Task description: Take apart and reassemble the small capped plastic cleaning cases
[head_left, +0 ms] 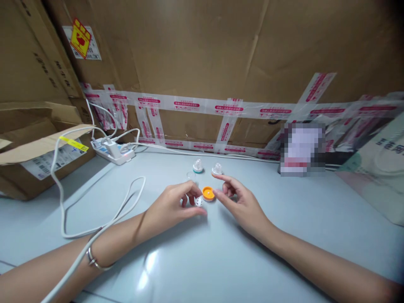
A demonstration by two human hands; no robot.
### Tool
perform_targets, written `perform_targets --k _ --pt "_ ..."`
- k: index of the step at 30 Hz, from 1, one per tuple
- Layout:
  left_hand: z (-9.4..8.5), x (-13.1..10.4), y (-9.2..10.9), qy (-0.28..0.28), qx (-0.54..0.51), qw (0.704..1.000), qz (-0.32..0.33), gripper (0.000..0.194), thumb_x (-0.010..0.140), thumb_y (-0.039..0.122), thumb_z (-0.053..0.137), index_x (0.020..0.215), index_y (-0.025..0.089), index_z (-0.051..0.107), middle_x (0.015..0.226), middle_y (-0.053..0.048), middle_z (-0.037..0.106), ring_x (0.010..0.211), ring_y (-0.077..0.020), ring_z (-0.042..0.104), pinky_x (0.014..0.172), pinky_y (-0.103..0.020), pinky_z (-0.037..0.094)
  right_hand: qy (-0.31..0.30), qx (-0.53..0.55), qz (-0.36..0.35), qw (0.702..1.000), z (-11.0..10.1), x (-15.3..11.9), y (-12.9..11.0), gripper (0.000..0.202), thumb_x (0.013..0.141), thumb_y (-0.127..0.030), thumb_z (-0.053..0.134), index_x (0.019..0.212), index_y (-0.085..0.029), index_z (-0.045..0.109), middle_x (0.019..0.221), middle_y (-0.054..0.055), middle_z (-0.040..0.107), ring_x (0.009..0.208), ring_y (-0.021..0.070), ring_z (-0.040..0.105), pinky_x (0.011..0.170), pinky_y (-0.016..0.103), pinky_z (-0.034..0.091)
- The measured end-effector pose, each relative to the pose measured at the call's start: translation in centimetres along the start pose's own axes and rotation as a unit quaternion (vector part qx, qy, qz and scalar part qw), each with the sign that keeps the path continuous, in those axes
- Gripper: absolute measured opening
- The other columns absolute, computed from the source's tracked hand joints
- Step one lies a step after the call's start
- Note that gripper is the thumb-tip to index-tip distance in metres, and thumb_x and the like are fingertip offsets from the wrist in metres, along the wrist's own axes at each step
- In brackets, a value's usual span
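My left hand (179,203) is low over the table, thumb and fingers apart. Between them is a small white openwork piece (199,202), close to the fingertips; a firm grip on it does not show. Just right of that piece lies an orange round cap (208,192) with a raised rim and a whitish underside. My right hand (244,206) has its thumb tip at the cap's right edge, index finger stretched out and the other fingers curled. Near that index fingertip stands a white domed piece (217,168) with an orange base. Another white domed piece (198,165) has a teal base.
A clear ring-like piece (190,175) lies behind my left hand. White cable (135,206) loops across my left forearm from a power strip (115,153). An open carton (47,147) stands left, a blurred-out phone-like object (301,149) right. Large taped cardboard (195,54) walls the back.
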State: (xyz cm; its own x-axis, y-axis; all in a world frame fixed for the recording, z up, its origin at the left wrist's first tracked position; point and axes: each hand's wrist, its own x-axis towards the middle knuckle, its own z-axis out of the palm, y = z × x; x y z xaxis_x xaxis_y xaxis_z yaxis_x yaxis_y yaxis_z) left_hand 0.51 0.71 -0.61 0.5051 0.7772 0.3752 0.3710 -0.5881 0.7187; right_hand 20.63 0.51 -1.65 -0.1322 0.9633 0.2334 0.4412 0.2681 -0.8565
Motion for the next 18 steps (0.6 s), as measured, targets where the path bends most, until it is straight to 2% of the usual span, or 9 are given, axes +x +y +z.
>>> perform_targets --k 2,5,8,11,15,18 --pt "-0.1 -0.1 0.4 0.01 -0.014 1.0 0.02 0.022 0.072 0.027 0.073 0.083 0.014 0.059 0.073 0.001 0.062 0.06 -0.0081 0.054 0.056 -0.018 0.046 0.003 0.052 -0.01 0.999 -0.2 -0.4 -0.5 0.025 0.082 -0.038 0.057 0.1 -0.02 0.06 0.077 -0.001 0.052 0.073 0.013 0.049 0.07 0.027 0.041" --pt "-0.3 -0.3 0.9 0.038 0.0 0.996 0.076 0.024 0.071 0.03 0.073 0.085 0.013 0.062 0.07 0.0 0.064 0.056 -0.0079 0.055 0.055 -0.017 0.047 -0.069 0.144 0.028 0.987 -0.1 -1.1 -1.2 0.018 0.08 -0.036 0.061 0.086 -0.019 0.061 0.082 0.001 0.061 0.075 0.0127 0.055 0.071 0.026 0.044" --pt "-0.4 -0.5 1.1 0.045 0.024 0.99 0.132 0.027 0.074 0.033 0.07 0.09 0.011 0.064 0.07 -0.003 0.067 0.056 -0.0083 0.057 0.055 -0.017 0.048 -0.139 0.233 0.103 0.957 0.3 -1.7 -1.6 0.023 0.075 -0.035 0.067 0.09 -0.019 0.064 0.084 0.002 0.067 0.078 0.0132 0.062 0.075 0.027 0.048" --pt "-0.3 -0.7 1.1 0.029 0.041 0.989 0.142 0.029 0.077 0.035 0.066 0.092 0.01 0.065 0.069 -0.005 0.068 0.056 -0.0093 0.06 0.053 -0.016 0.048 -0.174 0.285 0.16 0.929 0.7 -2.4 -1.6 0.03 0.071 -0.035 0.071 0.097 -0.02 0.066 0.086 0.002 0.071 0.079 0.0128 0.065 0.079 0.027 0.049" --pt "-0.2 -1.0 1.0 0.009 0.054 0.988 0.147 0.029 0.079 0.033 0.065 0.094 0.008 0.064 0.069 -0.006 0.067 0.057 -0.0103 0.06 0.054 -0.017 0.048 -0.207 0.305 0.179 0.912 0.8 -3.0 -1.5 0.033 0.075 -0.036 0.069 0.105 -0.022 0.068 0.085 0.002 0.074 0.08 0.0123 0.067 0.08 0.026 0.05" --pt "-0.1 -1.2 0.9 -0.01 0.074 0.986 0.149 0.025 0.079 0.029 0.067 0.095 0.01 0.062 0.071 -0.005 0.066 0.06 -0.011 0.059 0.058 -0.019 0.048 -0.206 0.322 0.184 0.905 0.7 -2.9 -1.7 0.034 0.074 -0.035 0.069 0.106 -0.023 0.068 0.08 0.001 0.074 0.079 0.0123 0.068 0.08 0.026 0.052"
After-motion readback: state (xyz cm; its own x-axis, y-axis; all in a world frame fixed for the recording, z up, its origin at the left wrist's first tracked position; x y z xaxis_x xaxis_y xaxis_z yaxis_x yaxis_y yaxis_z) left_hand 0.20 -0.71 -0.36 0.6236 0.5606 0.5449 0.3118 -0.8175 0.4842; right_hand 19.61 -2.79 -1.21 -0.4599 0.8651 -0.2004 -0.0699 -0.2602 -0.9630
